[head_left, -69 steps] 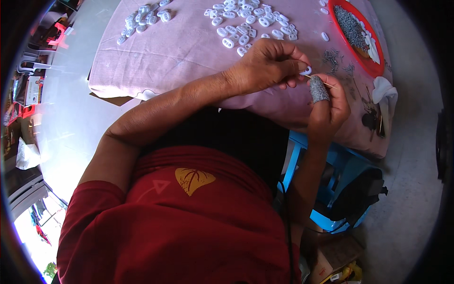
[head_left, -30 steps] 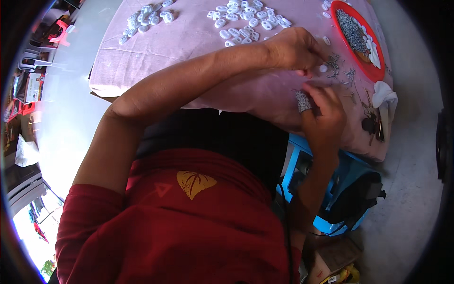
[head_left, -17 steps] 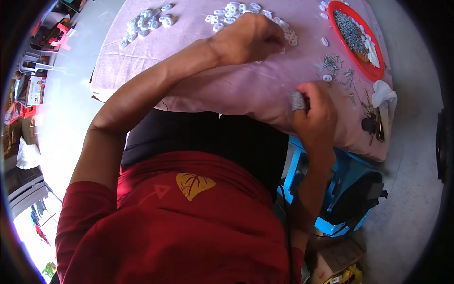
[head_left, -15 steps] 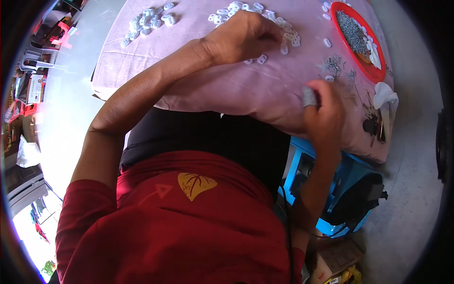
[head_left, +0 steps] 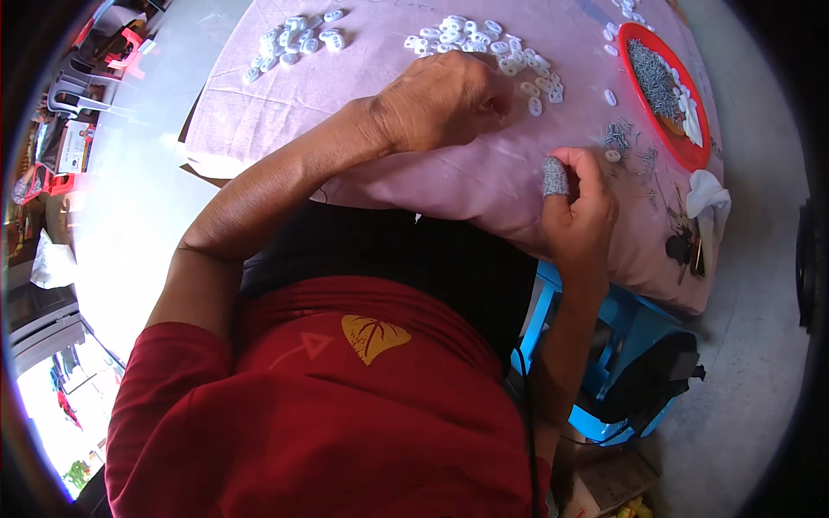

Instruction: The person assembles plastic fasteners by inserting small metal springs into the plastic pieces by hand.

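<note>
My left hand (head_left: 445, 99) is curled above the table, its fingers bent inward and mostly hidden beneath it. It is nearest to a pile of small white oval plastic pieces with two holes (head_left: 466, 36). My right hand (head_left: 583, 198) hovers close to the table's near edge, its bent index finger meeting the thumb, which has a grey wrap (head_left: 555, 176) around it. Whatever either hand pinches is too small or covered to make out. Right of that hand lie loose grey screws (head_left: 617, 135) and one white piece (head_left: 612, 156).
A second pile of white pieces (head_left: 294, 39) lies at the far left of the pink cloth (head_left: 259, 112). At the right, a red tray (head_left: 696, 158) holds many screws. Near it are a white cloth (head_left: 708, 197) and dark small tools (head_left: 682, 249). A blue stool (head_left: 604, 345) stands below.
My right hand has shifted left, toward my left hand. My left hand has drawn slightly nearer to me, and two white pieces beside it are now out of sight. The whole view has shifted a little.
</note>
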Demonstrator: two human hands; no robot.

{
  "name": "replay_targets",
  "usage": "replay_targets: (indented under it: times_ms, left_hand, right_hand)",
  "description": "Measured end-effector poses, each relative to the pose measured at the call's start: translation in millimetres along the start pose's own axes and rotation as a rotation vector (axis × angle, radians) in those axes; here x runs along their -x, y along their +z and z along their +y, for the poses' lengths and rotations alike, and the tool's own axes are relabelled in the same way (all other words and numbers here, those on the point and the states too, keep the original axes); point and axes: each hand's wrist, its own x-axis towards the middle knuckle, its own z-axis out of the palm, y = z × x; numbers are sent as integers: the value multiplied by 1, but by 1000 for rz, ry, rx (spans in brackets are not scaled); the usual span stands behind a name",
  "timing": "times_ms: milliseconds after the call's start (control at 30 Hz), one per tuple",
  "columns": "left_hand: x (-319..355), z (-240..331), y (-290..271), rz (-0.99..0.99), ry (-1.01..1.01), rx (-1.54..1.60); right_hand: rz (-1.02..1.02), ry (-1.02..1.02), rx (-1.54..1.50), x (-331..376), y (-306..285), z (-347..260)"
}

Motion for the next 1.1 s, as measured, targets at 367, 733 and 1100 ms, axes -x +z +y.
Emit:
replay_targets:
  times_ms: [367, 733, 1100]
  left_hand:
    - [9, 15, 4, 40, -114, 869]
    - [27, 38, 10, -88, -462, 1380]
    - [32, 43, 8, -63, -352, 1252]
  right_hand:
    - [107, 158, -471, 4, -11, -27]
    - [32, 374, -741, 9, -17, -39]
    - [50, 377, -769, 14, -16, -44]
